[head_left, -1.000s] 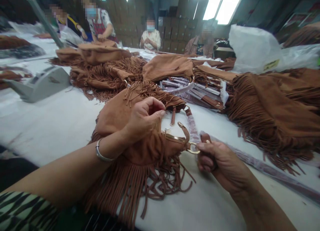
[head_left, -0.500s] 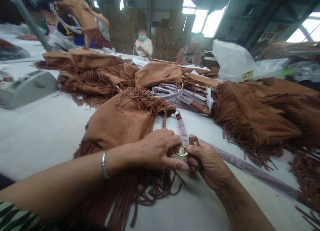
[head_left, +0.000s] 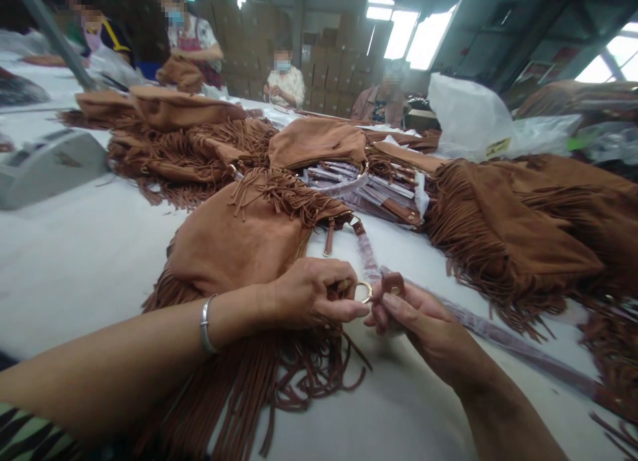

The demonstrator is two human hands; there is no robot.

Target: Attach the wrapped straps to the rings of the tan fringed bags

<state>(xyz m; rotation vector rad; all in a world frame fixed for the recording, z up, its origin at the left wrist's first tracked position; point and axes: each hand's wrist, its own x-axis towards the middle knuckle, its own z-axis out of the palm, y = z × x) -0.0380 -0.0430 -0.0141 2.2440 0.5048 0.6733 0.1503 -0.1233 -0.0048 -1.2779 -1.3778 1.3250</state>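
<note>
A brown fringed handbag [head_left: 239, 238] lies on the table in front of me, its long fringe hanging toward me. My left hand [head_left: 316, 295] is closed by the bag's near end, with a gold ring [head_left: 365, 292] at its thumb and fingertips. Just right of the ring, my right hand [head_left: 423, 318] pinches the brown leather end of a strap [head_left: 393, 283], which has a small metal stud. A plastic-wrapped strap [head_left: 367, 254] runs from the bag's far corner down behind my fingers. A zipper pull [head_left: 329, 237] hangs beside it.
More fringed bags are heaped at the left [head_left: 184, 112] and right [head_left: 528, 215]. Wrapped straps [head_left: 369, 188] lie under another bag [head_left: 319, 142]. A grey tape dispenser [head_left: 54, 165] stands at the left. Several people are across the table, with stacked cartons [head_left: 323, 72] behind them.
The strap end in my right hand has shifted slightly right, and the gold ring now shows more upright beside it. In the background, a person has lowered a raised bag to the table.
</note>
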